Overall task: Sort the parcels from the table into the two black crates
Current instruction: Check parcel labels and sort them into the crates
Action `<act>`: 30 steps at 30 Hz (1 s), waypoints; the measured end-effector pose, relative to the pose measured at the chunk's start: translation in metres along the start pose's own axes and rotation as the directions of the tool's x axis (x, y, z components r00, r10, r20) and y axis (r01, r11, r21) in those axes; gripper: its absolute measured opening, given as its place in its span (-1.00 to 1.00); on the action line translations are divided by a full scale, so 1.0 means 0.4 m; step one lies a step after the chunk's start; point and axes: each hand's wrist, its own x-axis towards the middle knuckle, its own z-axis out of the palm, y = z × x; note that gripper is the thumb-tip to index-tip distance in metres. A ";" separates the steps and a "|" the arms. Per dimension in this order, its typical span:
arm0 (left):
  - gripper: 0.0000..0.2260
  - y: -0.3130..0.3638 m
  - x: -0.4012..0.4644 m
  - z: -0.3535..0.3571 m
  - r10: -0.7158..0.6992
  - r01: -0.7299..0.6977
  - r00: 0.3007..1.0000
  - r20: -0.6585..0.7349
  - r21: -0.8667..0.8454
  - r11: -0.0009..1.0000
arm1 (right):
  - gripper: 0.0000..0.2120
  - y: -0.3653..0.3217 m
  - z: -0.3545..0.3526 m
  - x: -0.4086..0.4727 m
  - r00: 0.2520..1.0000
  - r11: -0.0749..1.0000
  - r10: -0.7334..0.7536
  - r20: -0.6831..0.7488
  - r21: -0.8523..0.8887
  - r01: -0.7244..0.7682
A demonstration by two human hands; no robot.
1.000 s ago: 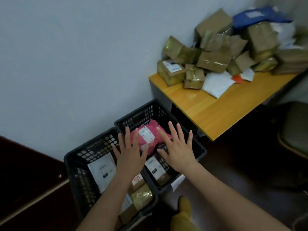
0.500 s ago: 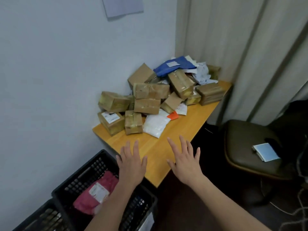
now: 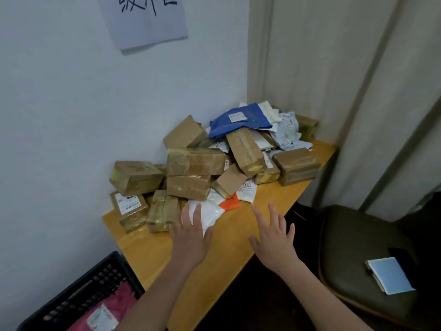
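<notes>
A heap of several brown taped boxes [image 3: 195, 161] and soft mailers is piled on the wooden table [image 3: 229, 237] against the wall. A blue mailer [image 3: 238, 121] lies on top, and a white mailer [image 3: 211, 212] with an orange one [image 3: 229, 203] lies at the front. My left hand [image 3: 191, 235] hovers with spread fingers over the near end of the white mailer, holding nothing. My right hand [image 3: 274, 235] is spread over the table's front edge, empty. One black crate [image 3: 81, 292] shows at the lower left with a pink parcel [image 3: 114, 306] inside.
A dark padded chair [image 3: 353, 263] stands right of the table with a pale blue notebook [image 3: 389, 274] on its seat. A curtain [image 3: 346, 80] hangs behind. A paper sheet [image 3: 143, 17] with handwriting is stuck on the wall.
The view has swung up from the crates to the table. Both open hands moved forward from above the crates to the table, the left one reaching the white mailer.
</notes>
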 end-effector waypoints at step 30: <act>-0.37 -0.158 0.697 -0.119 -0.349 0.379 0.925 0.151 -0.448 0.810 | -0.14 -0.134 0.040 0.925 0.914 0.755 -0.104 0.393 0.629 -0.184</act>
